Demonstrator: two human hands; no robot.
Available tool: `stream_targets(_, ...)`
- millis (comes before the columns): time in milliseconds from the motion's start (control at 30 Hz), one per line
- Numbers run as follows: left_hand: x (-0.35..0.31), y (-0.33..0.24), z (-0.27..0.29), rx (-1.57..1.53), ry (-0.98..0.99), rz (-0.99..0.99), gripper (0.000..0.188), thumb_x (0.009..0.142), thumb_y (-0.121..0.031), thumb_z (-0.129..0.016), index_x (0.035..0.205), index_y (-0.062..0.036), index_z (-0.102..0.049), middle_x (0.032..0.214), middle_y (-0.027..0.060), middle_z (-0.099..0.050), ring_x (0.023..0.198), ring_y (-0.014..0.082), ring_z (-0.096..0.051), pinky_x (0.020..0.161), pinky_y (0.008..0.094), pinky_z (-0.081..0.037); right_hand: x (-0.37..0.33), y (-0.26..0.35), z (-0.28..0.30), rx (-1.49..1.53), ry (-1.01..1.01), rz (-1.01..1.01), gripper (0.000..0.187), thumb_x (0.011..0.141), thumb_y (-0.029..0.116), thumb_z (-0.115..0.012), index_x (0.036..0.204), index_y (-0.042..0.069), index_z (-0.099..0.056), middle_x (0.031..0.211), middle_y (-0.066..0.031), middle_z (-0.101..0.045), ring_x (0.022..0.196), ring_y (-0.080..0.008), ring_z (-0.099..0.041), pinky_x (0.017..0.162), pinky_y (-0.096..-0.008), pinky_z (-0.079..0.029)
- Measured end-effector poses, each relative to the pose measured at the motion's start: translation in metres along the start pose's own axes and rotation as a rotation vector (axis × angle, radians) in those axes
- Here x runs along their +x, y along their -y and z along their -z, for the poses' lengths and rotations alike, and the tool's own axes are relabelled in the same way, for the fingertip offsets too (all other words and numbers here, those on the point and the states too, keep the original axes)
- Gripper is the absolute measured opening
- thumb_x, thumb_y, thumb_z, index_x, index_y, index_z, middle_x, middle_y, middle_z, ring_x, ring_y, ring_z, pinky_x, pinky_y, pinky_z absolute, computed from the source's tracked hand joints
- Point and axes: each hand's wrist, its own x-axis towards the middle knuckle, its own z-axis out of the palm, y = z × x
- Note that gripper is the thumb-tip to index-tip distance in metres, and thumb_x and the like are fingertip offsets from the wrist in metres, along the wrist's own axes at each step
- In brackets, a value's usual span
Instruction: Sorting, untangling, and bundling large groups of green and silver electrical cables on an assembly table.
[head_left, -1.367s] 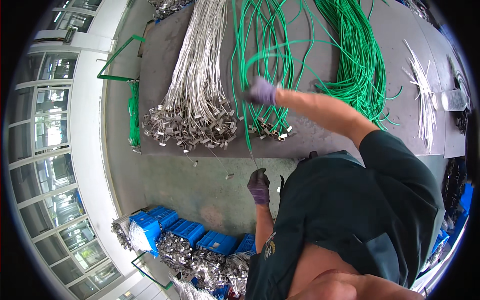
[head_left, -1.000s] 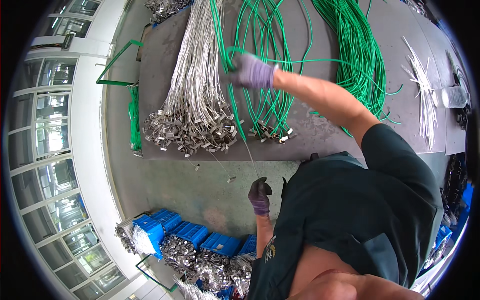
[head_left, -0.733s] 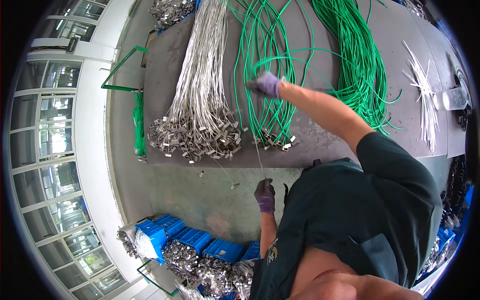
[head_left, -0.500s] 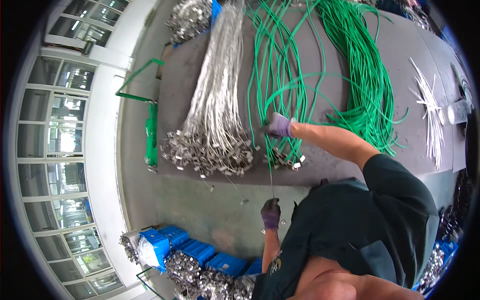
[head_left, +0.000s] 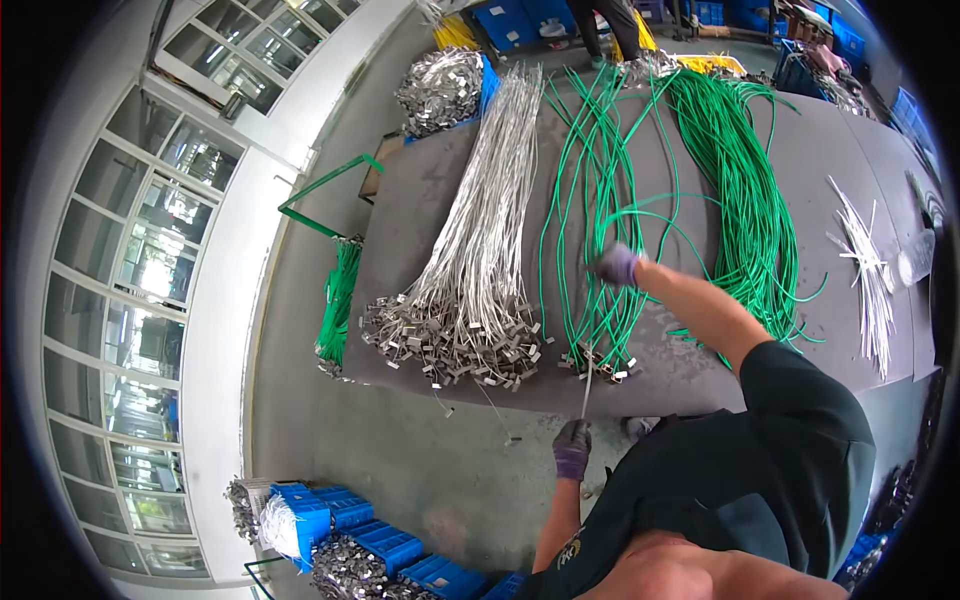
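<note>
My left hand (head_left: pixel 572 450), in a dark-palmed purple glove, is closed on the lower end of a thin silvery metal strip (head_left: pixel 586 398) just off the table's near edge. The strip runs up into a loose group of long green strands (head_left: pixel 570 230). Over those strands is my right hand (head_left: pixel 620 265), gloved alike, its fingers curled around a green strand; motion smears them a little. Small metal buckles (head_left: pixel 600 362) lie at the near ends of the group.
A thick bundle of silvery strips (head_left: pixel 490 210) with buckles lies left on the grey table (head_left: pixel 400 215). A dense green bundle (head_left: pixel 745 190) and loose white strips (head_left: pixel 868 290) lie right. Blue crates (head_left: pixel 385 545) stand on the floor at lower left. Another person's legs (head_left: pixel 615 25) show beyond the table.
The whole view has shifted, bringing more of the far side into sight. Both hands stay closed, with the strip still running from my left hand toward the green strands.
</note>
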Motion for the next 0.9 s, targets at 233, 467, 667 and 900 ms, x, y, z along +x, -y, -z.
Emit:
stream_targets(233, -0.013, -0.041, 0.011, -0.175, 0.058, 0.135, 0.02, 0.091, -0.02, -0.05, 0.088, -0.0042, -0.061, 0.058, 0.0028, -0.055, 0.05, 0.0105, -0.051, 0.049, 0.0264, -0.04, 0.016, 0.132, 0.062, 0.66, 0.239, -0.593, 0.024, 0.071, 0.026, -0.069, 0.082, 0.006, -0.062, 0.053, -0.0102, -0.054, 0.046, -0.0181, -0.055, 0.042, -0.0347, -0.044)
stream_targets(467, -0.001, -0.073, -0.009, -0.208, -0.158, -0.296, 0.019, 0.091, -0.017, -0.05, 0.089, -0.0008, -0.059, 0.054, 0.0014, -0.049, 0.043, 0.0074, -0.044, 0.041, 0.0227, -0.035, 0.079, 0.084, 0.191, 1.251, -0.082, -0.694, 0.026, 0.075, 0.02, -0.066, 0.059, 0.003, -0.054, 0.046, -0.0031, -0.05, 0.036, -0.0115, -0.045, 0.034, -0.0276, -0.033)
stream_targets(667, 0.047, -0.001, -0.039, 0.044, -0.106, 0.042, 0.025, 0.087, -0.029, -0.056, 0.083, -0.0047, -0.06, 0.052, 0.0026, -0.047, 0.042, 0.0139, -0.044, 0.041, 0.0311, -0.036, 0.009, 0.06, 0.075, 1.368, 0.06, -1.008, 0.03, 0.075, 0.024, -0.067, 0.056, 0.006, -0.054, 0.05, -0.0043, -0.052, 0.036, -0.0137, -0.047, 0.034, -0.0279, -0.035)
stream_targets(900, 0.034, -0.037, -0.04, -0.107, 0.023, 0.486, 0.025, 0.086, -0.029, -0.058, 0.088, -0.0038, -0.062, 0.055, 0.0065, -0.053, 0.045, 0.0187, -0.05, 0.048, 0.033, -0.041, -0.025, 0.102, 0.072, 1.39, 0.205, -0.851, 0.028, 0.076, 0.027, -0.068, 0.061, 0.007, -0.056, 0.051, -0.0037, -0.052, 0.038, -0.0118, -0.047, 0.035, -0.0281, -0.036)
